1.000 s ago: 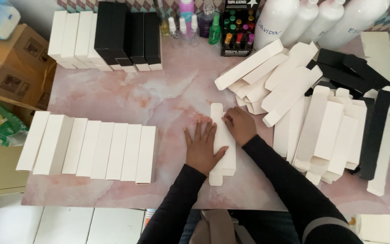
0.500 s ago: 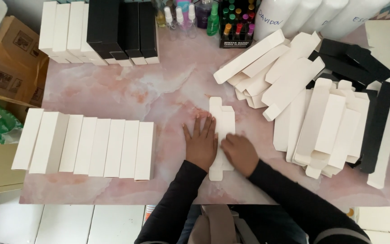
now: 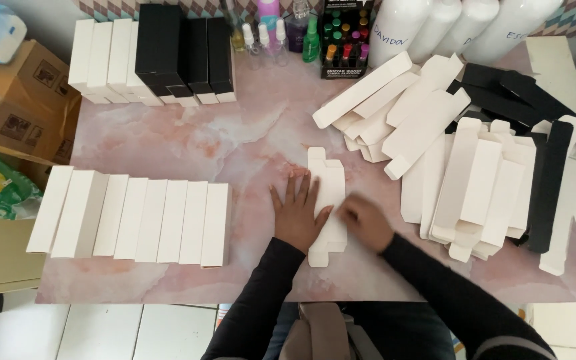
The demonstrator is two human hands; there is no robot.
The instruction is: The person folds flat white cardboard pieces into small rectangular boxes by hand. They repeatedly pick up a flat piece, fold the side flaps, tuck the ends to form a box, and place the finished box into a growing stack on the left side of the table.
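Two hands: both rest on one flat white carton blank lying lengthwise near the middle of the pink marble table.
Left hand: fingers spread flat, palm down on the blank's left side, gripping nothing.
Right hand: fingers curled at the blank's right edge, touching it; grip unclear.
Left side: row of folded white boxes.
Right side: loose heap of flat white blanks, black ones beside.
Far edge: standing white and black boxes, small bottles.

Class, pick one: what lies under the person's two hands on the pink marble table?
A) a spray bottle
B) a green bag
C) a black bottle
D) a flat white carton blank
D: the left hand and right hand press on a flat white carton blank.
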